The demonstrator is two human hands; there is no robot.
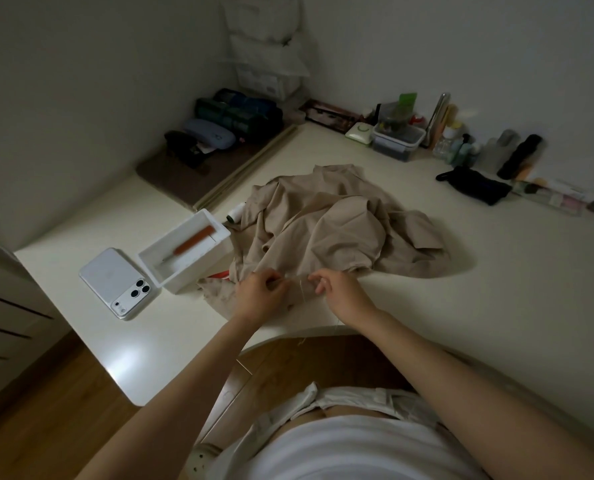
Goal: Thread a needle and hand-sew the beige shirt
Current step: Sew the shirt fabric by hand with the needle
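Seemingly threading is only getting underway: the beige shirt (pixel 323 223) is lying crumpled beside the white box (pixel 202 271), and near that box the left hand (pixel 259 296) and right hand (pixel 340 294) are each pinching the thread (pixel 301 289) between them; needle unseen, sewing is waiting.

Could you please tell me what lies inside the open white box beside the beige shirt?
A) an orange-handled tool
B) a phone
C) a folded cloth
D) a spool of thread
A: an orange-handled tool lies on the floor of the white box, while the phone sits outside it.
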